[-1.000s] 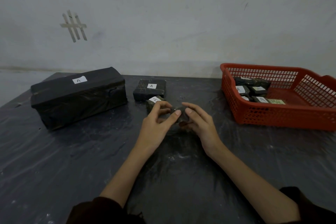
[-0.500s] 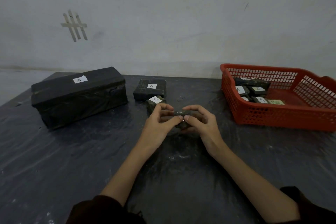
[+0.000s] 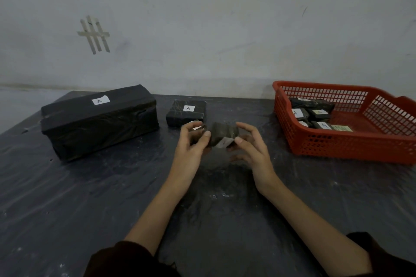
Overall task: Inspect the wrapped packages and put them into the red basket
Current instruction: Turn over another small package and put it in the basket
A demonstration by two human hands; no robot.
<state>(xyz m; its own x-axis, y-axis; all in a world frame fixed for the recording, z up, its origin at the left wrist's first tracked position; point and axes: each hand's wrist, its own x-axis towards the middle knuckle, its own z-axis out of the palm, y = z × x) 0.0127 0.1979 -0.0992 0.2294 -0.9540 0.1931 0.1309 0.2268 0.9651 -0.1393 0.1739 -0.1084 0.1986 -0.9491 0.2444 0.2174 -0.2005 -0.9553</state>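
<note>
Centrally, package between left hand, right hand

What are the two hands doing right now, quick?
Left hand: holding the small wrapped package at its left end.
Right hand: holding the same package at its right end.

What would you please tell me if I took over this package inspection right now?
Hands: left hand and right hand together hold one small dark wrapped package, fingers curled round it, mid-inspection.
Done: several labelled packages lie in the red plastic mesh basket on the right.
Left: put the held one in the basket. Then inspect and move the other small package behind the left fingers, the flat square package and the large black wrapped box.
</note>
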